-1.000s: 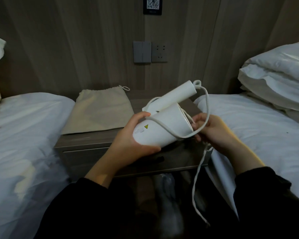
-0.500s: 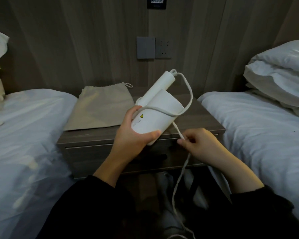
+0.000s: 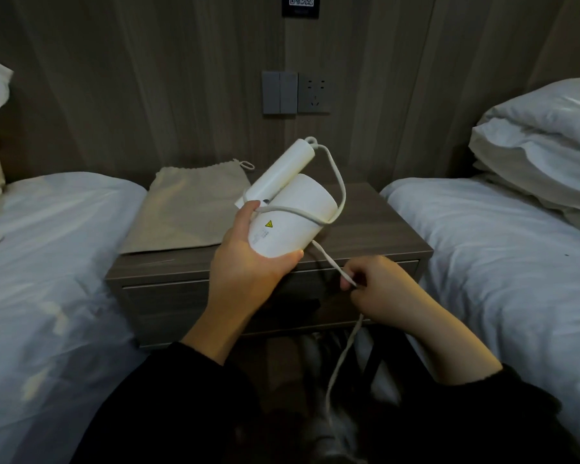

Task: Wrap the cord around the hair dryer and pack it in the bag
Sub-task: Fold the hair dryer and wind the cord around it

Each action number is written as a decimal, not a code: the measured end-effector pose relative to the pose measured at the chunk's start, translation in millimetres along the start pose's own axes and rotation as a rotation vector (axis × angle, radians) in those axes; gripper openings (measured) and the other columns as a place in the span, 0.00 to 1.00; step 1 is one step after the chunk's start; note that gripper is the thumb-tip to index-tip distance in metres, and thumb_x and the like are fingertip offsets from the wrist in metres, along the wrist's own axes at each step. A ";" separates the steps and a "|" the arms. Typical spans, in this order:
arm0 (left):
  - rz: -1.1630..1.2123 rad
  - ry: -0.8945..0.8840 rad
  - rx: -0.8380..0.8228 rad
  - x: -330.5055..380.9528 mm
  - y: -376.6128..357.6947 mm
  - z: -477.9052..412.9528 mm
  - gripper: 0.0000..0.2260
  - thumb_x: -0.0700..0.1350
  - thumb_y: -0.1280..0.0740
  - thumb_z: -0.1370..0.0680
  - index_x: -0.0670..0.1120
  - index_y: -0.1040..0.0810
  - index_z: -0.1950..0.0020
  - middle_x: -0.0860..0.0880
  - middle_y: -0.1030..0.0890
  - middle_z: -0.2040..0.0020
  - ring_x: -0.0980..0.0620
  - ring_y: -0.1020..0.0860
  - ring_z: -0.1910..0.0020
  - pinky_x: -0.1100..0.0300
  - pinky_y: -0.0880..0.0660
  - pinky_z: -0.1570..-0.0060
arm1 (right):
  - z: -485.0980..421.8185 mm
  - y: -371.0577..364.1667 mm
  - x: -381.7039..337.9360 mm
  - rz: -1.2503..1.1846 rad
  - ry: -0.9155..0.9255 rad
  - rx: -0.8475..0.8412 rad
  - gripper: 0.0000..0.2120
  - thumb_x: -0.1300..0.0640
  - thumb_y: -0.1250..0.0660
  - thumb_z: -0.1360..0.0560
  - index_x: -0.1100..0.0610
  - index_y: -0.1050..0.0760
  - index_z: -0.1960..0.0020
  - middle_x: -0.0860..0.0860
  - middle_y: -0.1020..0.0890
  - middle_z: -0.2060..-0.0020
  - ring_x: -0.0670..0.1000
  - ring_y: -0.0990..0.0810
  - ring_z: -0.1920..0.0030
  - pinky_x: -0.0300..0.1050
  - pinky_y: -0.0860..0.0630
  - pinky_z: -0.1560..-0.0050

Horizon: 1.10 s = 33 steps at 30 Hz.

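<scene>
My left hand [image 3: 245, 262] grips the barrel of a white hair dryer [image 3: 292, 216], held above the nightstand with its folded handle pointing up and away. The white cord [image 3: 339, 182] leaves the handle tip, loops once across the barrel and runs down to my right hand [image 3: 379, 289], which pinches it just below and right of the dryer. The rest of the cord hangs toward the floor between my knees. A beige drawstring bag [image 3: 188, 205] lies flat on the nightstand's left half, behind the dryer.
The grey wooden nightstand [image 3: 389, 229] stands between two white beds [image 3: 47, 262], [image 3: 503, 262]. Stacked white pillows [image 3: 543, 145] sit at the right. A switch and wall socket [image 3: 295, 92] are on the panelled wall behind.
My right hand has moved down from beside the dryer's mouth to below it, drawing the cord taut. The dryer has tilted more upright in my left hand.
</scene>
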<state>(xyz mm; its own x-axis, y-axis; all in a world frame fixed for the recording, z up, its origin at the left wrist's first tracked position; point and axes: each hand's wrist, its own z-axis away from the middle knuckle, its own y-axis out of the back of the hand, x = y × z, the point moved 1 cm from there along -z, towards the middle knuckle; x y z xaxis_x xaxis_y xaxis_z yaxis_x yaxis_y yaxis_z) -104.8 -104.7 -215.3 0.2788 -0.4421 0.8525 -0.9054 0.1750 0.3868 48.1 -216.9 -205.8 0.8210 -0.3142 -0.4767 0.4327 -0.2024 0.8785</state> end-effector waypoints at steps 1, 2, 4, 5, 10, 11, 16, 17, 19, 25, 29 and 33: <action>-0.008 0.006 0.006 -0.6 0.9 -1.0 0.37 0.53 0.24 0.36 0.64 0.40 0.32 0.57 0.31 0.44 0.54 0.29 0.45 0.52 0.24 0.44 | -0.5 -1.9 0.4 0.020 -0.003 0.013 0.13 0.65 0.39 0.33 0.46 0.28 0.63 0.46 0.28 0.57 0.53 0.29 0.44 0.53 0.32 0.40; -0.014 0.015 0.010 -1.6 1.6 -1.9 0.38 0.53 0.24 0.35 0.63 0.41 0.31 0.57 0.32 0.43 0.54 0.30 0.44 0.51 0.24 0.44 | -0.7 -3.4 1.2 0.044 -0.013 0.023 0.14 0.66 0.40 0.33 0.47 0.28 0.61 0.47 0.30 0.52 0.54 0.32 0.41 0.57 0.35 0.35; -0.011 0.032 0.020 -3.3 2.8 -3.5 0.39 0.53 0.24 0.35 0.62 0.42 0.30 0.57 0.34 0.43 0.54 0.31 0.44 0.50 0.24 0.44 | -2.6 -5.7 4.8 0.067 -0.039 0.077 0.15 0.68 0.39 0.32 0.50 0.25 0.56 0.51 0.30 0.42 0.56 0.34 0.36 0.57 0.37 0.32; -0.008 0.037 0.027 -3.5 3.8 -4.1 0.39 0.52 0.25 0.34 0.61 0.42 0.30 0.57 0.34 0.43 0.54 0.31 0.44 0.50 0.24 0.43 | -3.3 -5.8 6.7 0.067 -0.058 0.131 0.15 0.69 0.39 0.32 0.53 0.24 0.54 0.54 0.31 0.37 0.58 0.33 0.35 0.54 0.35 0.33; -0.007 0.080 0.071 -3.3 9.4 -9.7 0.38 0.52 0.25 0.33 0.60 0.42 0.30 0.55 0.33 0.39 0.56 0.34 0.44 0.50 0.27 0.41 | -1.1 4.5 14.9 0.103 -0.151 0.420 0.21 0.71 0.41 0.30 0.60 0.27 0.39 0.61 0.21 0.43 0.63 0.24 0.43 0.51 0.28 0.46; -0.003 0.085 0.077 -3.4 9.7 -10.1 0.38 0.52 0.25 0.33 0.60 0.42 0.30 0.54 0.33 0.37 0.56 0.34 0.43 0.50 0.27 0.41 | -1.5 5.8 18.1 0.139 -0.164 0.443 0.22 0.70 0.41 0.30 0.60 0.28 0.37 0.62 0.20 0.45 0.64 0.24 0.43 0.52 0.28 0.47; 0.020 0.041 0.104 -2.6 6.5 -7.0 0.37 0.52 0.24 0.33 0.59 0.42 0.30 0.58 0.36 0.44 0.57 0.34 0.45 0.59 0.27 0.48 | -7.8 2.1 39.6 0.296 -0.241 0.393 0.09 0.67 0.41 0.31 0.60 0.24 0.55 0.62 0.19 0.57 0.64 0.21 0.53 0.50 0.27 0.59; 0.023 0.035 0.109 -2.3 5.6 -6.7 0.37 0.52 0.24 0.33 0.59 0.42 0.30 0.59 0.36 0.44 0.57 0.34 0.45 0.60 0.28 0.49 | -10.0 -0.9 44.4 0.306 -0.274 0.338 0.08 0.66 0.41 0.30 0.61 0.24 0.55 0.62 0.19 0.56 0.64 0.21 0.52 0.49 0.26 0.58; 0.022 0.036 0.120 -1.8 5.0 -6.6 0.37 0.51 0.24 0.33 0.59 0.42 0.30 0.59 0.36 0.43 0.57 0.34 0.44 0.60 0.27 0.48 | -13.8 -6.3 51.9 0.316 -0.333 0.211 0.09 0.64 0.41 0.28 0.60 0.23 0.53 0.61 0.19 0.52 0.63 0.21 0.49 0.50 0.24 0.53; 0.042 0.090 0.172 -2.8 8.5 -10.0 0.36 0.52 0.25 0.33 0.59 0.42 0.30 0.57 0.34 0.41 0.56 0.34 0.43 0.52 0.25 0.44 | -12.8 -22.2 60.4 0.081 -0.037 -0.355 0.16 0.69 0.40 0.31 0.51 0.24 0.69 0.52 0.19 0.69 0.39 0.24 0.71 0.35 0.31 0.65; 0.027 0.102 0.147 -5.6 10.9 -11.0 0.37 0.52 0.25 0.33 0.59 0.42 0.31 0.57 0.35 0.43 0.56 0.34 0.43 0.51 0.25 0.43 | -11.2 -44.7 57.9 -0.683 0.120 -0.460 0.12 0.71 0.38 0.34 0.57 0.25 0.71 0.47 0.26 0.78 0.43 0.30 0.76 0.34 0.32 0.71; 0.019 0.081 0.137 -6.1 9.3 -10.3 0.37 0.52 0.25 0.33 0.58 0.41 0.31 0.57 0.35 0.43 0.57 0.34 0.44 0.53 0.27 0.42 | -14.0 -41.5 45.3 -1.457 0.168 -0.720 0.06 0.61 0.30 0.35 0.59 0.26 0.61 0.51 0.29 0.77 0.46 0.33 0.77 0.37 0.37 0.77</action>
<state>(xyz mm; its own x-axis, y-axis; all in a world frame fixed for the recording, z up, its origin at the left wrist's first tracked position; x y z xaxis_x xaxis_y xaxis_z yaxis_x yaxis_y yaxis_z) -111.6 -91.3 -213.3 0.2807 -0.3662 0.8872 -0.9446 0.0585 0.3230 72.5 -209.7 -263.4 -0.4057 -0.1472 -0.9020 0.8687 0.2447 -0.4307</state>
